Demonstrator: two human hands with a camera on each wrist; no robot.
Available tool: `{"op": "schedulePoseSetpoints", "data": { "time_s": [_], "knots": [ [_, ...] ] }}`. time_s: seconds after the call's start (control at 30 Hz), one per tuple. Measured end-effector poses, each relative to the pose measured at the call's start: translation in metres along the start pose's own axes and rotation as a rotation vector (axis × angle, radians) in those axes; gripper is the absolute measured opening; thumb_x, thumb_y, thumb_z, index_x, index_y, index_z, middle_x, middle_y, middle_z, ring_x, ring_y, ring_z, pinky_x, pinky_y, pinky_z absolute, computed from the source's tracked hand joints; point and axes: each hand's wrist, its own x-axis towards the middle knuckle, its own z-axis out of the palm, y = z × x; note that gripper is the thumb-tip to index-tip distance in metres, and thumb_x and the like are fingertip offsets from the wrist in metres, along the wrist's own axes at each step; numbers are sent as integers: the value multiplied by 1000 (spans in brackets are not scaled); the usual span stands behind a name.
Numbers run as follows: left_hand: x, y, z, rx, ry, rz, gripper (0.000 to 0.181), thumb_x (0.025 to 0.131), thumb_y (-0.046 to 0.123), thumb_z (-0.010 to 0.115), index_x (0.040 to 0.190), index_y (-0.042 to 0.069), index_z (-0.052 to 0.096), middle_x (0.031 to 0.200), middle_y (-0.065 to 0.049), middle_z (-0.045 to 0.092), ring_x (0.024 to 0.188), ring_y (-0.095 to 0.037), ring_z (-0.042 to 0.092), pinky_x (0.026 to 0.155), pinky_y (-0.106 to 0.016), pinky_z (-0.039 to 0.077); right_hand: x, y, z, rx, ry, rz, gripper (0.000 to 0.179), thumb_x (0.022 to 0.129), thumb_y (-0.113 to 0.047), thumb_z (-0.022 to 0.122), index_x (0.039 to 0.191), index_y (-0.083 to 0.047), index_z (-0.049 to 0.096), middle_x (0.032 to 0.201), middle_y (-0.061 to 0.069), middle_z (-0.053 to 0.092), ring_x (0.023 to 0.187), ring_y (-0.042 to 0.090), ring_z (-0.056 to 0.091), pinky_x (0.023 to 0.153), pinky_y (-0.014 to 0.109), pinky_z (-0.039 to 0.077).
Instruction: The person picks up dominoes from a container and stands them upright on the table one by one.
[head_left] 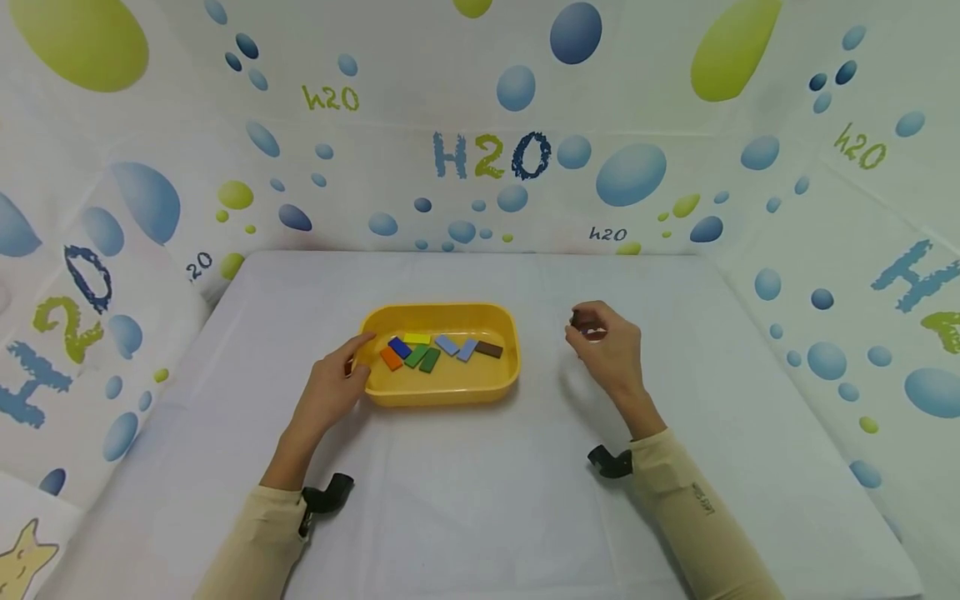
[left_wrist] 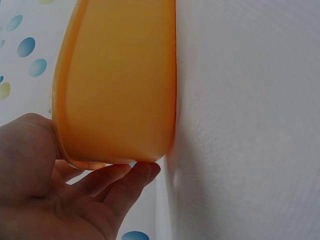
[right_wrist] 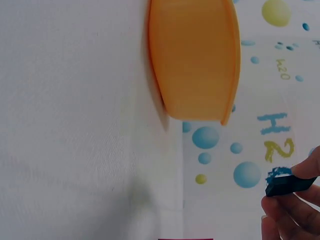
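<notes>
A yellow plastic tray (head_left: 442, 396) stands on the white table. My left hand (head_left: 337, 379) grips its left end, thumb and fingers at the rim and end wall; in the left wrist view the fingers lie against the tray's end. Inside lie several small flat blocks: an orange one (head_left: 392, 358), a blue one (head_left: 400, 347), a yellow one (head_left: 417, 338), green ones (head_left: 430, 360), light blue ones (head_left: 447, 345) and a brown one (head_left: 489, 350). To the tray's right, my right hand (head_left: 609, 346) pinches a dark block (right_wrist: 285, 185) between thumb and fingers, above the table.
White cloth covers the table (head_left: 480, 500). Behind and at both sides hang white sheets (head_left: 420, 67) printed with blue and green drops and H2O lettering. Black wrist mounts (head_left: 327, 493) stick out from the sleeves.
</notes>
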Motion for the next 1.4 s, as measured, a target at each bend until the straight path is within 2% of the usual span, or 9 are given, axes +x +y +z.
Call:
{"op": "schedulePoseSetpoints", "data": {
  "time_s": [0.2, 0.27, 0.5, 0.87, 1.1, 1.23, 1.33, 1.4],
  "knots": [
    [0, 2, 0, 3, 2, 0, 53, 102, 7, 49, 155, 6, 48, 153, -28, 46, 126, -44, 54, 101, -58, 47, 0, 5, -8, -8, 12, 22, 23, 88, -3, 78, 110, -3, 74, 96, 8, 75, 86, 23, 71, 75, 42, 59],
    [-1, 3, -1, 4, 1, -1, 53, 102, 7, 49, 155, 6, 48, 153, -28, 46, 126, -44, 54, 102, -58, 47, 0, 8, -10, -14, 20, 38, 23, 88, -3, 78, 110, -3, 74, 97, 9, 76, 87, 23, 71, 75, 41, 59],
    [0, 1, 0, 6, -2, -6, 54, 102, 8, 48, 156, 6, 47, 154, -28, 45, 123, -43, 55, 102, -57, 47, -1, 18, -17, -15, 37, 101, 23, 89, -3, 77, 112, -4, 74, 99, 8, 76, 90, 22, 70, 75, 17, 52],
    [0, 1, 0, 6, -8, -24, 54, 103, 8, 47, 157, 7, 45, 155, -28, 44, 125, -43, 54, 103, -57, 46, -2, 30, -23, -29, 58, 125, 21, 89, -3, 78, 109, -1, 74, 99, 8, 76, 90, 22, 69, 74, 17, 51],
    [0, 2, -1, 11, -4, -14, 54, 102, 8, 48, 156, 6, 46, 154, -28, 45, 119, -41, 55, 102, -57, 47, -2, 40, -26, -98, 6, 178, 23, 92, -6, 76, 113, 1, 73, 103, 11, 75, 94, 25, 69, 77, 16, 49],
    [0, 2, -1, 13, -2, -8, 54, 103, 8, 49, 156, 6, 46, 153, -28, 46, 115, -40, 56, 100, -56, 48, -3, 47, -27, -133, -57, 243, 24, 93, -8, 76, 114, 0, 72, 105, 13, 75, 97, 29, 69, 84, 34, 54],
    [0, 2, -1, 13, -2, -9, 54, 103, 8, 49, 156, 7, 47, 153, -28, 46, 115, -40, 56, 99, -56, 49, -3, 54, -26, -150, -106, 269, 25, 92, -7, 76, 116, 0, 72, 105, 16, 75, 99, 33, 69, 86, 49, 53],
    [1, 1, 0, 12, 0, -9, 53, 103, 9, 49, 156, 7, 47, 153, -28, 46, 117, -40, 56, 99, -56, 49, -3, 57, -26, -161, -134, 270, 25, 91, -6, 77, 115, 1, 72, 104, 17, 75, 99, 34, 69, 85, 50, 52]
  ]
}}
